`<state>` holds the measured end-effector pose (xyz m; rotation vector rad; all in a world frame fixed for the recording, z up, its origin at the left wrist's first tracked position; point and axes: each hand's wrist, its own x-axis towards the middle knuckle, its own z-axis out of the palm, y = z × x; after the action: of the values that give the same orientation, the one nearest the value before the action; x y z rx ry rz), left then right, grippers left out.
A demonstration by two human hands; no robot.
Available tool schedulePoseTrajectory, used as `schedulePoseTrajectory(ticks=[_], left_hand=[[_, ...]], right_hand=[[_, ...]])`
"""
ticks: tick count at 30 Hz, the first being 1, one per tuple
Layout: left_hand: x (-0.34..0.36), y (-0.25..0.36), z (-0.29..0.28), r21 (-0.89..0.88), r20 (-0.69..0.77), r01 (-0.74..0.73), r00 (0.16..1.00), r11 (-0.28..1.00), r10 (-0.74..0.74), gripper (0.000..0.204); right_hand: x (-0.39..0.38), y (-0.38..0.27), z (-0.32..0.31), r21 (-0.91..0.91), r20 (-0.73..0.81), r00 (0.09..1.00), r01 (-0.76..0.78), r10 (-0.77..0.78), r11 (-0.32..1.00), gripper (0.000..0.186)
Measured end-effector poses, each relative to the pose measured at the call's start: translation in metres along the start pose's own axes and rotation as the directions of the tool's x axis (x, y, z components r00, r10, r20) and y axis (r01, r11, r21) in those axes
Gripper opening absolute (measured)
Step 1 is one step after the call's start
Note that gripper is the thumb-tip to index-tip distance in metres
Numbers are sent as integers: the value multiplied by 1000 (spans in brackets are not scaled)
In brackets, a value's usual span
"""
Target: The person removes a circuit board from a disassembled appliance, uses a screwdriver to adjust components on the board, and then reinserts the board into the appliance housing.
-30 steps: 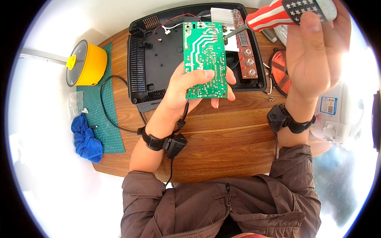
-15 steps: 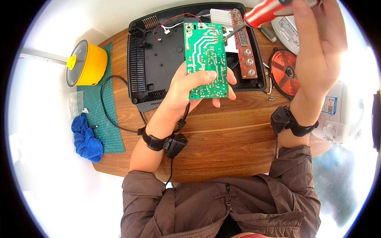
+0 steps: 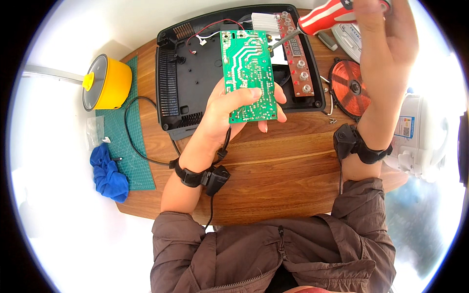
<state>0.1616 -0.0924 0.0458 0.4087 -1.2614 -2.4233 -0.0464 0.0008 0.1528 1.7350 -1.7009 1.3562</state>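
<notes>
My left hand [image 3: 229, 110] holds a green circuit board [image 3: 246, 73] upright above an opened black appliance housing [image 3: 195, 73]. Red and white wires [image 3: 210, 31] run from the housing's back toward the board's top edge. My right hand [image 3: 386, 44] is raised at the upper right, gripping a screwdriver with a red and white striped handle [image 3: 327, 14]. Its metal tip [image 3: 273, 45] touches the board's upper right edge. A narrow brown control strip with small buttons [image 3: 298, 61] lies in the housing right of the board.
A copper coil disc [image 3: 349, 88] and loose screws [image 3: 332, 115] lie right of the housing. A white appliance [image 3: 420, 136] stands at the far right. A yellow pot [image 3: 107, 83], green cutting mat [image 3: 122, 141], blue cloth [image 3: 107, 173] and black cable [image 3: 132, 132] sit left on the wooden table [image 3: 273, 180].
My right hand has lifted and swung right, so the screwdriver handle sits higher and its tip has closed onto the board's upper right edge. The board stays almost still in my left hand.
</notes>
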Motion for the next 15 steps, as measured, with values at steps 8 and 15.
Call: schedulePoseTrajectory(ticks=[8, 15], left_hand=[[0, -1, -1, 9, -2, 13, 1000, 1000, -13, 45], [2, 0, -1, 12, 2, 16, 1000, 1000, -16, 46]], right_hand=[[-9, 32, 18, 422, -91, 995, -5, 47, 906, 49], [2, 46, 3, 490, 52, 983, 129, -177, 862, 55]])
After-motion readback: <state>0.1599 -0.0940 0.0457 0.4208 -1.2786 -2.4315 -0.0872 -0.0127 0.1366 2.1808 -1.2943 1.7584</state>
